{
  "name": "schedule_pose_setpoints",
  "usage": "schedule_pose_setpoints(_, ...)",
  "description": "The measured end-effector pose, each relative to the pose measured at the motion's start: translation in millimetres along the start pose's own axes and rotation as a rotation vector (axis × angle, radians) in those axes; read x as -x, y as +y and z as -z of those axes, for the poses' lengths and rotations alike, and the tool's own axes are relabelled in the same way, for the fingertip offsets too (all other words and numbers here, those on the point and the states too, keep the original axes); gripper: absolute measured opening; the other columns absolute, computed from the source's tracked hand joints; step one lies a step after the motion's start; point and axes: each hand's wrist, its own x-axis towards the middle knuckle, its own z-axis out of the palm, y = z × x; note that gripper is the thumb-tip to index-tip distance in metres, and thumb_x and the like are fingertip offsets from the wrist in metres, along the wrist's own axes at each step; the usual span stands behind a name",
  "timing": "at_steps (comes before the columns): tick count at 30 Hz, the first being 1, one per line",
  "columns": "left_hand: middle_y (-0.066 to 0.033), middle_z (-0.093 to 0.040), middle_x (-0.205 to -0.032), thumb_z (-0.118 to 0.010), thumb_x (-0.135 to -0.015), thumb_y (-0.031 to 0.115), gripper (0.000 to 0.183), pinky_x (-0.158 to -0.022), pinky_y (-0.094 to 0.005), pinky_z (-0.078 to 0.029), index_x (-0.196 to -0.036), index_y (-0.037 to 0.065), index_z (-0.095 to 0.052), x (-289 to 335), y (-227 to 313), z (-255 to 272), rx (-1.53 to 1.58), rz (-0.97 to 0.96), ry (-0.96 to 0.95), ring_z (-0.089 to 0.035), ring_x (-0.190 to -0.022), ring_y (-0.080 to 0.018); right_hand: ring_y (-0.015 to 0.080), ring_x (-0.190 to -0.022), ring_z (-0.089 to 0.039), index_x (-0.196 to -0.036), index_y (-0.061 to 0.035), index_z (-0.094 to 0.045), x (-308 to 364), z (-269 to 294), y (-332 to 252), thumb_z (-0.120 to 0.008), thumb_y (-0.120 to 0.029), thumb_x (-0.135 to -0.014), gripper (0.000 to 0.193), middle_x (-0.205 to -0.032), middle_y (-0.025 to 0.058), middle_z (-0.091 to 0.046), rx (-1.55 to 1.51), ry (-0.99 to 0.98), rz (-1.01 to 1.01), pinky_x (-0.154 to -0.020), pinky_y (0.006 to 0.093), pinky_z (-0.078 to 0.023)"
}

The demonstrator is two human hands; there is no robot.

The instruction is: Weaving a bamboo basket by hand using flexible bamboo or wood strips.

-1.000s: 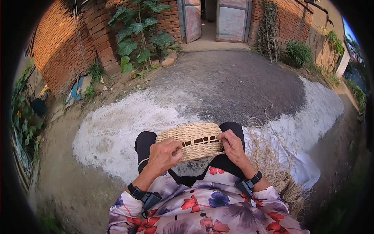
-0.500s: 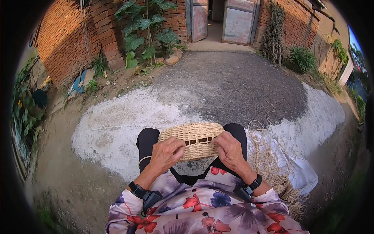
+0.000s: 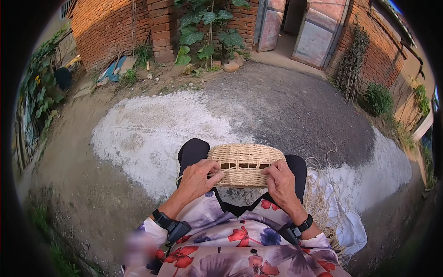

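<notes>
A pale woven straw basket rests across my lap between my knees. Its side has a horizontal gap with a few upright strands bridging it. At the basket's left end, my left hand pinches a thin straw cord that runs along the gap's lower edge. On the right end, my right hand grips the woven side with thumb and bent fingers; some fingertips are hidden behind the weave.
Loose tangled straw cord lies on a white sack by my right leg. White powdery ground and dark gravel spread ahead. Farther off stand a brick wall, climbing plants and an open metal door.
The view has turned, so the surroundings shift and tilt. My left hand has drawn slightly away from the gap, with the cord now showing at its fingertips. My right hand still grips the basket.
</notes>
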Motion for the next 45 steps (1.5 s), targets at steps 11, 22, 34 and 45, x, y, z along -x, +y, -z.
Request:
schedule_pose_setpoints(11, -0.0161, -0.063, -0.075, -0.061, -0.090, 0.016, 0.017, -0.065, -0.0441, -0.048, -0.083, 0.001, -0.063, -1.9, -28.6, -11.5, 0.039, 0.065, 0.087, -0.062, -0.070, -0.0364, 0.0281, -0.081, -0.059, -0.089, -0.0034, -0.065, 8.7, -5.9, 3.6, -0.060, 0.007, -0.076, 0.017, -0.086, 0.0109, -0.057, -0.030, 0.095, -0.023, -0.070, 0.0373, -0.048)
schedule_pose_setpoints(22, -0.0205, -0.065, -0.083, -0.059, -0.087, 0.011, 0.012, -0.072, -0.0471, -0.050, -0.088, 0.005, -0.068, -1.4, -50.3, -16.0, -0.077, 0.124, 0.040, -0.064, -0.082, -0.0397, 0.0289, -0.082, -0.058, -0.090, -0.0034, -0.065, 10.3, -3.0, 6.3, -0.061, 0.007, -0.077, 0.017, -0.085, 0.0112, -0.056, -0.035, 0.103, -0.018, -0.071, 0.0376, -0.048)
schedule_pose_setpoints(34, -0.0001, -0.061, -0.069, -0.064, -0.084, 0.019, 0.020, -0.057, -0.0316, -0.043, -0.080, 0.001, -0.068, -34.9, -1.7, -14.5, 0.571, 0.341, -0.187, -0.054, -0.063, -0.0102, 0.0355, -0.082, -0.058, -0.086, -0.0028, -0.056, 7.0, 3.6, 61.0, -0.059, 0.006, -0.078, 0.012, -0.084, 0.0129, -0.055, 0.053, -0.009, -0.190, -0.071, 0.0435, -0.048)
schedule_pose_setpoints(45, -0.0024, -0.063, -0.074, -0.066, -0.084, 0.016, 0.018, -0.063, -0.0312, -0.047, -0.098, 0.004, -0.068, -63.2, 20.5, -62.2, 0.167, 0.080, -0.473, -0.058, -0.068, -0.0122, 0.0346, -0.090, -0.064, -0.088, -0.0002, -0.063, -1.3, 0.8, 62.3, -0.062, -0.009, -0.077, 0.014, -0.089, 0.0159, -0.063, 0.096, -0.187, -0.184, -0.077, 0.0434, -0.053)
